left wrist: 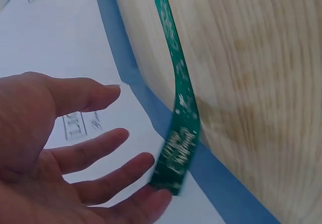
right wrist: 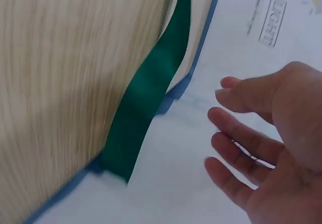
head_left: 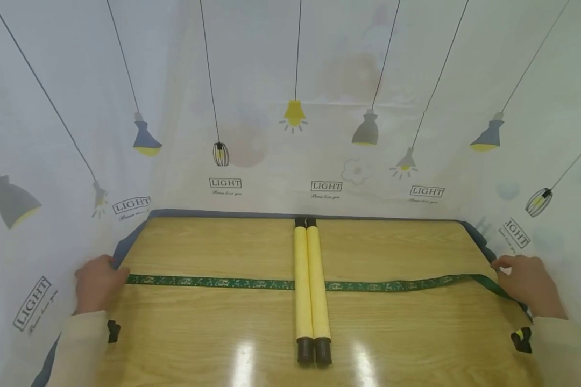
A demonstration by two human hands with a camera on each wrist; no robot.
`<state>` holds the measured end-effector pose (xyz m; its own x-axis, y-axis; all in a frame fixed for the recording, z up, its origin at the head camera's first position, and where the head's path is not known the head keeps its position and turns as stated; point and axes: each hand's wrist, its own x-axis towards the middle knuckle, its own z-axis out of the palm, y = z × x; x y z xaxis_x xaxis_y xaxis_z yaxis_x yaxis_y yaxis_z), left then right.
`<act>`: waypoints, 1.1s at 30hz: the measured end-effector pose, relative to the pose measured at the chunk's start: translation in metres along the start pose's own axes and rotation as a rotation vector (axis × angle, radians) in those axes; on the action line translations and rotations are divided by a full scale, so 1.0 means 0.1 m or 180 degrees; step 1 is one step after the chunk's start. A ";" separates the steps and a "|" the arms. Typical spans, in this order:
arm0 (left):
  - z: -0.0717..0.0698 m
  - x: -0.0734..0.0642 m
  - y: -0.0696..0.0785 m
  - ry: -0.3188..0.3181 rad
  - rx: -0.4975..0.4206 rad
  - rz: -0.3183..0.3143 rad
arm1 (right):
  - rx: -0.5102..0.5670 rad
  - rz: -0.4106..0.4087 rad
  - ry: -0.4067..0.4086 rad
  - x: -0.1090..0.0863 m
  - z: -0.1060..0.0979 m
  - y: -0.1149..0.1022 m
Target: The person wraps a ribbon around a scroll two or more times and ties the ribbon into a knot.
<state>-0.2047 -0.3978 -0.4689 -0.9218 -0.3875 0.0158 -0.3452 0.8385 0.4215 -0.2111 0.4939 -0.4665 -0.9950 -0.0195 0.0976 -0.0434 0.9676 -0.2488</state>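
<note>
Green printed ribbon (head_left: 261, 284) runs beneath two yellow rods (head_left: 302, 279)

The ribbon lies from 9 to 3 o'clock across the wood-grain worktop (head_left: 213, 328), both ends hanging past its edge; the right end shows a plain face. The dark-capped rods lie side by side over its middle, at 6 o'clock in the head view. At 8 o'clock, the left hand (head_left: 100, 284) has its thumb and fingers spread wide, fingertips at the ribbon's end; whether they touch it cannot be told. At 4 o'clock, the right hand (head_left: 530, 284) is loosely bent, gripping nothing, the ribbon just beside it. A white sheet (head_left: 266, 48) printed with hanging lamps rises at 12 o'clock.
</note>
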 end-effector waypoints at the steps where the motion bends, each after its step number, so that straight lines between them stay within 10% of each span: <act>1: 0.02 -0.02 0.05 0.0027 0.0045 0.0038 | 0.0015 -0.0043 0.0004 0.01 0.01 -0.04; 5: 0.12 -0.11 0.32 0.0143 0.0075 0.0192 | 0.0143 -0.0159 -0.0096 0.05 0.10 -0.23; 13: 0.39 -0.30 0.87 -0.0323 -0.0082 0.0690 | 0.0377 -0.0244 -0.0229 0.12 0.31 -0.79; 23: 0.80 -0.63 1.55 -0.0607 -0.0428 0.0770 | 0.0541 -0.0278 -0.0418 0.12 0.43 -1.41; 33: 1.22 -0.89 2.04 -0.0871 -0.0095 0.0838 | 0.0690 -0.0160 -0.0674 0.09 0.66 -1.73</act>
<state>-0.2148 -0.1457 -0.4951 -0.9927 -0.0401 -0.1140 -0.0887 0.8826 0.4616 -0.2188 0.3102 -0.4862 -0.9867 -0.1401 -0.0824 -0.0884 0.8882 -0.4509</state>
